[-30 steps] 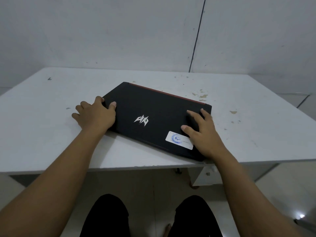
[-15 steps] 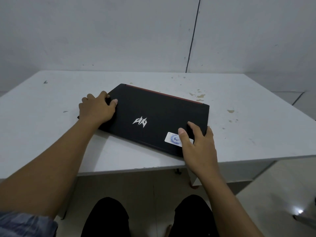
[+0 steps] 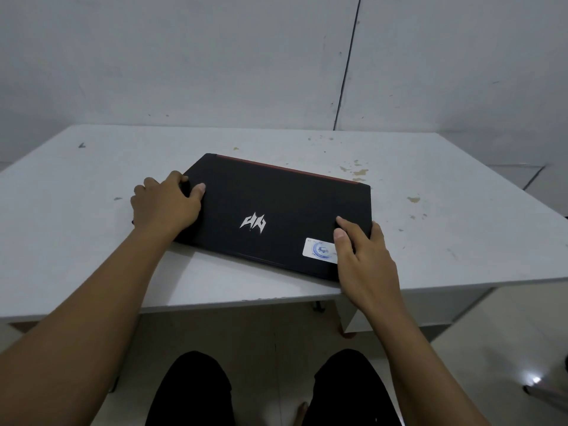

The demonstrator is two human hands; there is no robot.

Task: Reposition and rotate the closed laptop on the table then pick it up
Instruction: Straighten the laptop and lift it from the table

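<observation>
One closed black laptop (image 3: pixel 276 210) lies flat on the white bench (image 3: pixel 445 210), skewed w/ its far-left corner pointing away and its near-right corner close to the bench's front edge. Red strip runs along its far edge; silver logo (image 3: pixel 253 223) sits mid-lid, white sticker (image 3: pixel 319 250) near the right-front corner.

I see my left hand (image 3: pixel 163 204) clamped on the laptop's left edge: thumb on top of the lid, fingers curled down over the side. So that grip is closed on the laptop. My right hand (image 3: pixel 365 256) covers the near-right corner, thumb pressing the lid just beside the sticker, other fingers wrapped over the right edge, also gripping the laptop. Can't tell whether any part of it is lifted off the bench.

Bench surface has brownish stains (image 3: pixel 358 170) beyond the laptop's right-far corner and a few small marks elsewhere. Behind it, a plain grey wall (image 3: pixel 184 56) w/ a dark vertical seam. Below the bench edge I see my knees in black trousers (image 3: pixel 190 392) over a pale floor.
</observation>
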